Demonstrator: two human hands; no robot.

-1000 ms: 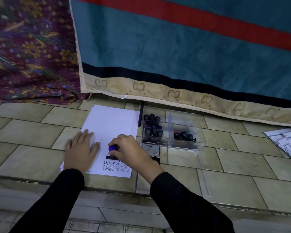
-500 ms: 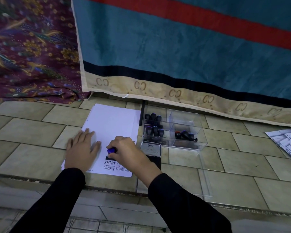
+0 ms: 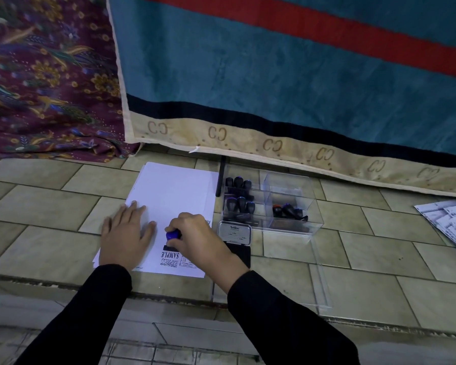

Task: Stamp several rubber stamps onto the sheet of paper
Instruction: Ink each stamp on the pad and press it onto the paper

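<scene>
Partway: right hand (image 3: 198, 239) fingers clamp a blue-topped stamp (image 3: 173, 235) onto the paper (image 3: 174, 188), beside finished prints (image 3: 169, 258); left hand (image 3: 127, 239) flat on paper, fingers straight; paper's far half blank.

Open over the far half of the sheet of paper (image 3: 174, 191): bare white there. Blocked on its near half by left hand (image 3: 125, 237) lying flat and right hand (image 3: 198, 239), fingers round a blue-topped stamp (image 3: 173, 235). Hemmed along its right edge by black pen (image 3: 220, 177), clear box (image 3: 295, 180) of stamps, open ink pad (image 3: 234, 234). Walled off just beyond its far edge by hanging teal blanket (image 3: 274, 75) and patterned cloth (image 3: 45, 75). Free approach from its left over bare tiled counter (image 3: 37, 206). Well right of it: clear lid (image 3: 321, 285) lying flat, printed papers (image 3: 453, 222).
</scene>
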